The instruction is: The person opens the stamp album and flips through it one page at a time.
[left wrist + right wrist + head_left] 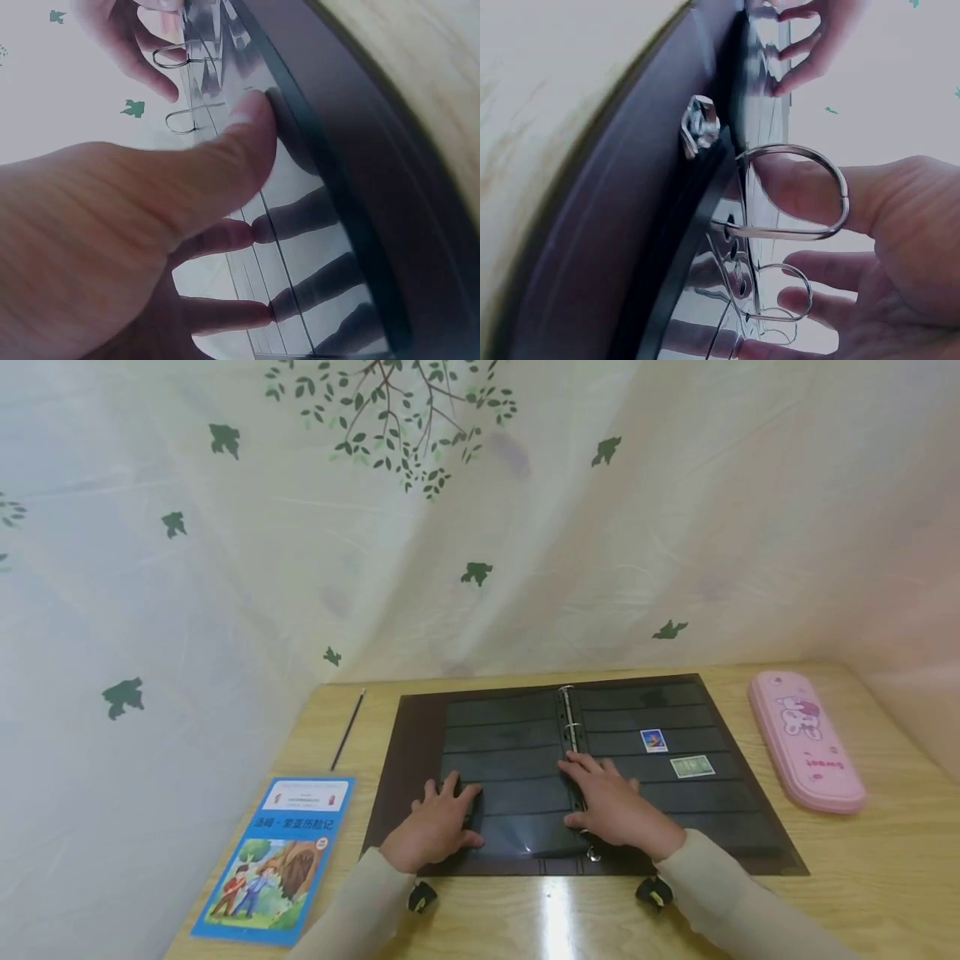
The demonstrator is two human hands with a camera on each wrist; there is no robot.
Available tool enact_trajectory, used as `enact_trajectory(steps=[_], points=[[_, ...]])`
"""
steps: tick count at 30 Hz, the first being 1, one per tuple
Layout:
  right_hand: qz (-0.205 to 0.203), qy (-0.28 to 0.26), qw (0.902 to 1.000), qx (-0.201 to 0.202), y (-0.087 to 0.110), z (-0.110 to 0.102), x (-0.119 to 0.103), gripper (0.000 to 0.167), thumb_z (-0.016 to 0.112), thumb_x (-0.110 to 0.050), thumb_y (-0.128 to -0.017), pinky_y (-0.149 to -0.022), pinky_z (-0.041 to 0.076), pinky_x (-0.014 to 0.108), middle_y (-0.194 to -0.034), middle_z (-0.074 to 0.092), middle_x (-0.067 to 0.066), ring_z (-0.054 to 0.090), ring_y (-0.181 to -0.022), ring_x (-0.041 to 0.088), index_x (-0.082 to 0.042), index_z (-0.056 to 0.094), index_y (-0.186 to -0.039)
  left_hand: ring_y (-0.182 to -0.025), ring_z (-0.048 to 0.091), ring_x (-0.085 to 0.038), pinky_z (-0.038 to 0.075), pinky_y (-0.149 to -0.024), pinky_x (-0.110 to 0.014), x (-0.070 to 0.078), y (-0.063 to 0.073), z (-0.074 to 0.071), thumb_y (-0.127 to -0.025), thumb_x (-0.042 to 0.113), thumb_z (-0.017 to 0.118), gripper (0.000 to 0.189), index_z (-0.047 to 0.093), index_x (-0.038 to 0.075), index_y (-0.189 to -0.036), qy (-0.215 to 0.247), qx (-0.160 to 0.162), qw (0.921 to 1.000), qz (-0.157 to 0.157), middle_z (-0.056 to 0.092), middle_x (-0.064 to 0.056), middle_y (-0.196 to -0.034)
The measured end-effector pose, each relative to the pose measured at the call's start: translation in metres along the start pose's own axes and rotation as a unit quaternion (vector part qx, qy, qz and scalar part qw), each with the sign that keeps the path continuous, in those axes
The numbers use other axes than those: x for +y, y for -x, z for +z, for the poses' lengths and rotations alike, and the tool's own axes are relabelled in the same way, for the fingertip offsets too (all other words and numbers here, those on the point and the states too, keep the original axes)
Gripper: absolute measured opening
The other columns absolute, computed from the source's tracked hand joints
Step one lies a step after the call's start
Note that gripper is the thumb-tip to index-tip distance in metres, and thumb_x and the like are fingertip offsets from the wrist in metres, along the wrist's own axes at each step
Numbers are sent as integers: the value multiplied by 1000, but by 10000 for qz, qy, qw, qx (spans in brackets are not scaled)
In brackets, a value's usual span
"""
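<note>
A stamp album (517, 722) lies spread flat, its black pocket pages held on metal rings (829, 184) that look closed. My left hand (438, 822) rests on the lower left of the left page, fingers spread; in the left wrist view the thumb and fingertips touch its glossy surface. Beside the rings, my right hand (615, 802) reaches over the spine with straight, spread fingers, fingertips at the left page's inner edge. On the right page are a blue stamp (653, 741) and a pale green stamp (692, 767).
To the left lies a blue book (273, 860) with a cartoon cover, a pencil (348, 729) behind it. A pink pencil case (806, 742) lies right of the album. A curtain (555, 535) with leaf prints hangs behind the wooden table (517, 918).
</note>
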State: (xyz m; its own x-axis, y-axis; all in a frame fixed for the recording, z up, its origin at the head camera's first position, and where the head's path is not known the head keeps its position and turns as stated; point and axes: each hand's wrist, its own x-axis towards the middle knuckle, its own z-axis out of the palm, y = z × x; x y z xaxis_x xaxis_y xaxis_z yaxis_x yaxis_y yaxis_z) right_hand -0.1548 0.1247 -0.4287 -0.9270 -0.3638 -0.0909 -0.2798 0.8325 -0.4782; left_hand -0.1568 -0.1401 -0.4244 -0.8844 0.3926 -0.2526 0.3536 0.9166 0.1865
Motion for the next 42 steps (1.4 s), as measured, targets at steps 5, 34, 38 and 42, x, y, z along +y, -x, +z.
enact_trajectory(steps=[5,34,38,42], points=[[71,-16,10000,69,-2,0,1,74,77,-30,-80,-77,24,80,-149,30,13,33,-126,47,-7,42,-142,-126,29,-53,39,-86,-63,2,-1,0,-82,41,71,71,43,14,-141,5,-75,10000,-47,28,-23,-146],[608,-43,9949,806,63,-35,69,54,56,-32,-95,-92,28,66,-130,43,34,36,-118,55,7,47,-132,-129,22,-56,36,-89,-65,-2,-1,7,-87,41,65,69,39,14,-145,-156,-183,9997,-18,22,-24,-150],[918,301,9920,810,81,-34,88,57,59,-36,-93,-90,31,66,-125,44,38,37,-113,57,9,51,-126,-130,22,-56,36,-89,-65,-2,-1,6,-86,41,65,69,39,14,-145,-142,-188,9997,-45,22,-24,-150],[968,528,9890,982,94,-27,101,58,62,-37,-90,-89,31,67,-125,41,42,35,-112,59,10,54,-122,-130,21,-55,35,-90,-66,-1,-1,7,-86,40,65,69,39,14,-145,-94,-183,9998,-37,22,-24,-150]])
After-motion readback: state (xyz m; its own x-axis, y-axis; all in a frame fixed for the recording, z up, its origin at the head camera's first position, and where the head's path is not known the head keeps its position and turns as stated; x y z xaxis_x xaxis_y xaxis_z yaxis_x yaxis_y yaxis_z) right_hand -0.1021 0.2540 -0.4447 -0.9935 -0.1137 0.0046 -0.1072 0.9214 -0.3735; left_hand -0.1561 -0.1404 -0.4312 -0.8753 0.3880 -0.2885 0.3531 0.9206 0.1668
